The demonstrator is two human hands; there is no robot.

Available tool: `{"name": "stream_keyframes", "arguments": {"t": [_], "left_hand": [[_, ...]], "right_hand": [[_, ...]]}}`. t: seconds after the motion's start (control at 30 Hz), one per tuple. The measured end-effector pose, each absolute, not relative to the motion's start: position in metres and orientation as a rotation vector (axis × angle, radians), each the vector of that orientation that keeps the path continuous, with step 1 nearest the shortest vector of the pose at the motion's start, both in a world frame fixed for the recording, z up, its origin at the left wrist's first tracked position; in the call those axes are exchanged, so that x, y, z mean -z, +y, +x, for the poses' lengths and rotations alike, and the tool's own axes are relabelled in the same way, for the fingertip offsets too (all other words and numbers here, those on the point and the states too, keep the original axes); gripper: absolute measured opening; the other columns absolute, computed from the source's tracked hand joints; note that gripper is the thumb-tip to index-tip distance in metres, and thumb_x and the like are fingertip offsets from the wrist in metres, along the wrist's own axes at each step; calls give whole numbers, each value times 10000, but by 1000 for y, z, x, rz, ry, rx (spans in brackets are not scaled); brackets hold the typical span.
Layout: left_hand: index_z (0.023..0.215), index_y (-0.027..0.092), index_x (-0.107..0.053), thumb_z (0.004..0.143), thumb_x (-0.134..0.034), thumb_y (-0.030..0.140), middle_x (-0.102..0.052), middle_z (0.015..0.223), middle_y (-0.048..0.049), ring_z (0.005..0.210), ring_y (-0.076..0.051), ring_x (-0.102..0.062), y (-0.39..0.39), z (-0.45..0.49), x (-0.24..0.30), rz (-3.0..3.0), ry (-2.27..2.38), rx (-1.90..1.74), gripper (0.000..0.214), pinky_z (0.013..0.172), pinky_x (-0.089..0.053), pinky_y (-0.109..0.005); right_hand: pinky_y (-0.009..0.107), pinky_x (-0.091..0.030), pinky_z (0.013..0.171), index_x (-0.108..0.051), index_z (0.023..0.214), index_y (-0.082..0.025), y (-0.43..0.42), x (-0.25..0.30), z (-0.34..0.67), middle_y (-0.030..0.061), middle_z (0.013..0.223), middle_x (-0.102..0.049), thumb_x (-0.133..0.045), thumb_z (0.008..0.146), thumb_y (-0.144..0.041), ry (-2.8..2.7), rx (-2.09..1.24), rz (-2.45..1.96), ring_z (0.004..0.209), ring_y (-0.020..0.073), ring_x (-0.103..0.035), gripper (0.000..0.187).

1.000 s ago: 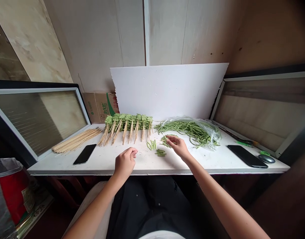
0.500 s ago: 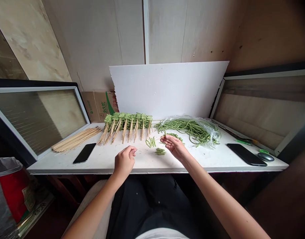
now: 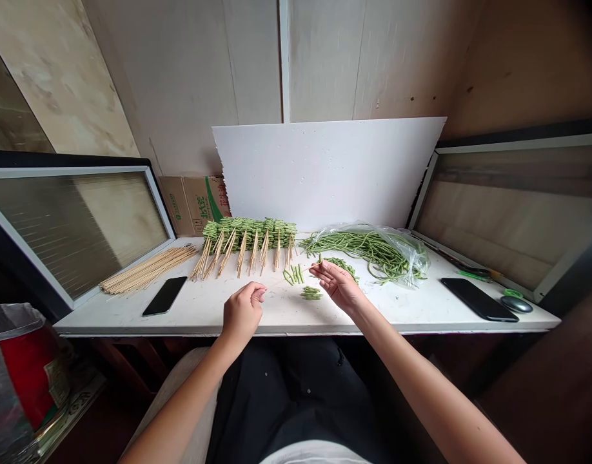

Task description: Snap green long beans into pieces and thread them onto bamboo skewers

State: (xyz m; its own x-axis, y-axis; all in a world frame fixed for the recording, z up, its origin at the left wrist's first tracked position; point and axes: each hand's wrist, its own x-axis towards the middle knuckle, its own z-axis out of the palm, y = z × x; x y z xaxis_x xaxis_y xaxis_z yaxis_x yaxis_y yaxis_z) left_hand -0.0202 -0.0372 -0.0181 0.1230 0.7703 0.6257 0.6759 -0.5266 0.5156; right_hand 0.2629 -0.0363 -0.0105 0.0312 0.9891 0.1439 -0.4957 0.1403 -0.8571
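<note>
My left hand [image 3: 242, 312] is closed, thumb against bent fingers, on the blunt end of a thin bamboo skewer [image 3: 296, 274] that runs toward my right hand and shows only faintly. With its fingertips together, my right hand [image 3: 342, 285] pinches a short green bean piece [image 3: 320, 258] at the skewer's far tip. Below the skewer lies a small group of cut bean pieces [image 3: 311, 293]; several more loose pieces [image 3: 293, 275] lie just beyond it. A further heap of cut beans [image 3: 342, 265] is partly hidden behind my right hand.
Stacked bean skewers [image 3: 250, 233] stand at the back left, sticks toward me. Bare skewers [image 3: 148, 269] and a phone [image 3: 164, 296] lie left. Long beans [image 3: 358, 248] spill from a plastic bag [image 3: 412, 258]. Another black phone [image 3: 477, 299] and a grey mouse [image 3: 516, 303] lie right.
Hardly anything differs. Both hands keep their places at the skewer, with the right fingers shifting very slightly at its tip; the view has moved a touch.
</note>
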Motion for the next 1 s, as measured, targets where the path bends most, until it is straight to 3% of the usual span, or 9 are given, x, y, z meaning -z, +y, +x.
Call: {"name": "stream_keyframes", "arguments": {"t": [0.27, 0.57, 1.0], "left_hand": [[929, 240, -722, 987, -527, 230, -755, 770, -4, 698, -185, -684, -37, -21, 20, 2276, 1475, -1357, 204, 638, -429, -261], [930, 239, -723, 978, -529, 210, -755, 768, -3, 716, -187, -692, -36, -20, 20, 2292, 1488, -1333, 202, 644, -428, -260], [905, 239, -725, 935, -535, 133, -757, 758, -4, 713, -185, -698, -37, -23, 18, 2312, 1504, -1330, 220, 635, -432, -248]], "right_hand": [[235, -592, 736, -798, 1008, -239, -37, 9, 262, 71, 1180, -784, -843, 834, -440, -887, -1292, -743, 1238, 252, -690, 270], [239, -550, 713, -807, 934, -231, -40, 8, 263, 61, 1065, -807, -881, 787, -404, -867, -1250, -747, 1139, 237, -727, 239], [315, -524, 770, -788, 885, -229, -41, 7, 263, 108, 1099, -800, -859, 769, -467, -998, -1155, -832, 1168, 289, -695, 273]]}}
